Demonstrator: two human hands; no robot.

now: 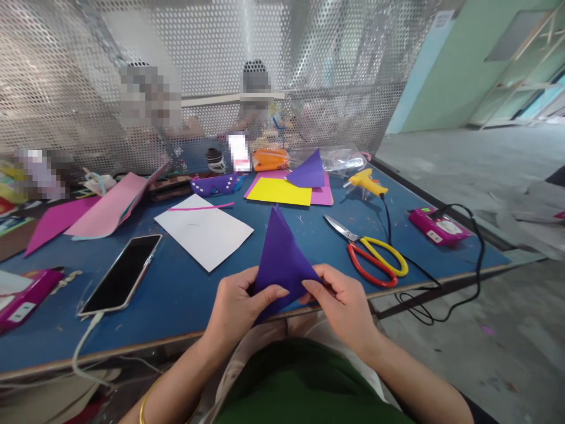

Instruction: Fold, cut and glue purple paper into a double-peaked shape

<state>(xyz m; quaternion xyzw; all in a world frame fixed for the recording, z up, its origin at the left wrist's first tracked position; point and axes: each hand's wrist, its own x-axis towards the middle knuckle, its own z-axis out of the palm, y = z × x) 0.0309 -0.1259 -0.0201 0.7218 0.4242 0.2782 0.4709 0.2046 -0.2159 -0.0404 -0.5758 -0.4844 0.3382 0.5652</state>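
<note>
Between my two hands, at the table's front edge, is a folded sheet of purple paper (282, 253) with its pointed tip facing away from me. My left hand (241, 300) grips its left side, thumb on top and fingers underneath. On the right corner, my right hand (338, 300) pinches the paper between thumb and fingers. Scissors (353, 235) with one red and one yellow handle lie open to the right of the paper. A white sheet (205, 229) lies to the left, with a thin pink strip (200, 206) across its far part.
A yellow glue gun (368, 181) and a magenta power strip (439, 227) with black cables sit on the right. Yellow paper (279, 191) and another purple piece (309, 171) lie farther back. A charging phone (123, 274) is at left. Perforated metal mesh (212, 53) stands behind the table.
</note>
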